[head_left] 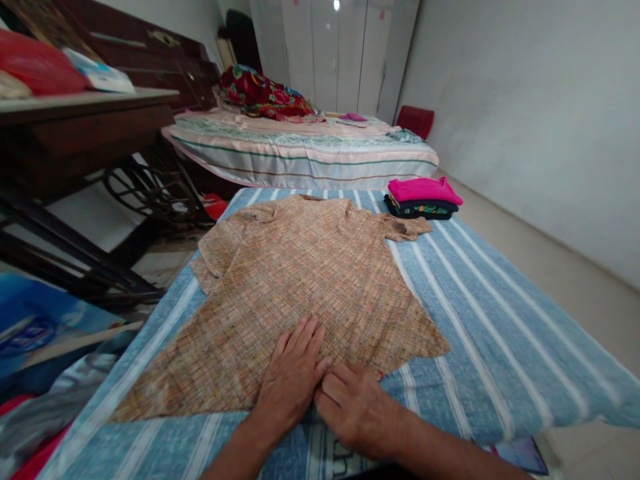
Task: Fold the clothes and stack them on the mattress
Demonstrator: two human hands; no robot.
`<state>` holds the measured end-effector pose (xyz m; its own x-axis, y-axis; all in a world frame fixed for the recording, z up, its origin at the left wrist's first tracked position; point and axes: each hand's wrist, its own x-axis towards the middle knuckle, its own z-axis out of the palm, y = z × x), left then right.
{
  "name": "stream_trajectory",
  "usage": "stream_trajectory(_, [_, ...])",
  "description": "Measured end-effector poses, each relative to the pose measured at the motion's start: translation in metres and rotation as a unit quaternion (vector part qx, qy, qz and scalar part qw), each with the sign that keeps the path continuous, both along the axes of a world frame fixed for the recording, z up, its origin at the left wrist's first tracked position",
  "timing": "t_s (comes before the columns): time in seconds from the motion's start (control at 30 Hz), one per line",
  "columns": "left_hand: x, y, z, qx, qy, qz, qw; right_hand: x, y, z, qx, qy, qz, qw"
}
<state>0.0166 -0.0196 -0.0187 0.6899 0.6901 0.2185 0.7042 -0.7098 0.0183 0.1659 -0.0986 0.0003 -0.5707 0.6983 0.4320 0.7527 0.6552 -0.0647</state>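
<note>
A brown checked short-sleeved shirt (300, 267) lies spread on a blue bed cover with white stripes (480, 320). Its collar end points away from me and its hem lies nearest. My left hand (295, 367) rests flat on the lower middle of the shirt, fingers stretched out. Beside it, my right hand (350, 403) is closed at the hem, with the fingers curled in and pinching the shirt's edge. The fingertips of the right hand are partly hidden by its knuckles.
Folded clothes (423, 198), pink on top of dark, are stacked at the far right of the cover. A sewing-machine table (85, 113) stands at left, above a blue package (45, 320) and loose clothes (65, 393). Beyond are another bed (310, 157) and a wardrobe (340, 53).
</note>
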Motion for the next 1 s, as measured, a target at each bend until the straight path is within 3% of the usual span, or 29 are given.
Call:
stream_trajectory(0.17, [-0.001, -0.003, 0.001, 0.018, 0.022, 0.003, 1.000, 0.026, -0.006, 0.007, -0.033, 0.082, -0.040, 0.995])
stream_trajectory(0.23, [0.000, -0.003, 0.000, 0.021, 0.025, 0.002, 0.999, 0.056, -0.012, 0.008, 0.003, 0.121, -0.138, 0.983])
stream_trajectory(0.3, [0.000, -0.003, -0.001, 0.024, 0.029, 0.003, 0.999, 0.092, -0.018, 0.005, 0.034, 0.137, -0.302, 0.943])
stream_trajectory(0.37, [0.001, -0.002, -0.001, 0.023, 0.032, 0.006, 0.999, 0.124, -0.024, 0.001, -0.024, 0.132, -0.433, 0.891])
stream_trajectory(0.43, [0.002, -0.002, -0.001, 0.022, 0.034, 0.010, 0.999, 0.144, -0.028, -0.003, -0.087, 0.147, -0.490, 0.855])
stream_trajectory(0.57, [0.004, -0.002, 0.003, 0.011, 0.042, 0.015, 0.999, 0.147, -0.027, -0.001, -0.155, 0.305, -0.467, 0.815])
stream_trajectory(0.63, [0.004, -0.003, 0.005, 0.003, 0.045, 0.014, 0.999, 0.144, -0.028, 0.007, -0.211, 0.454, -0.434, 0.749])
stream_trajectory(0.73, [0.004, -0.005, 0.007, 0.000, 0.037, 0.008, 0.999, 0.149, -0.036, 0.019, -0.290, 0.626, -0.382, 0.615])
stream_trajectory(0.8, [0.004, -0.007, 0.008, -0.004, 0.033, -0.007, 0.999, 0.156, -0.045, 0.021, -0.317, 0.654, -0.387, 0.567])
stream_trajectory(0.9, [0.004, -0.010, 0.008, -0.023, 0.039, -0.031, 0.998, 0.162, -0.056, 0.013, -0.351, 0.619, -0.429, 0.557])
stream_trajectory(1.0, [0.005, -0.012, 0.010, -0.047, 0.048, -0.033, 0.997, 0.161, -0.063, 0.003, -0.368, 0.551, -0.458, 0.593])
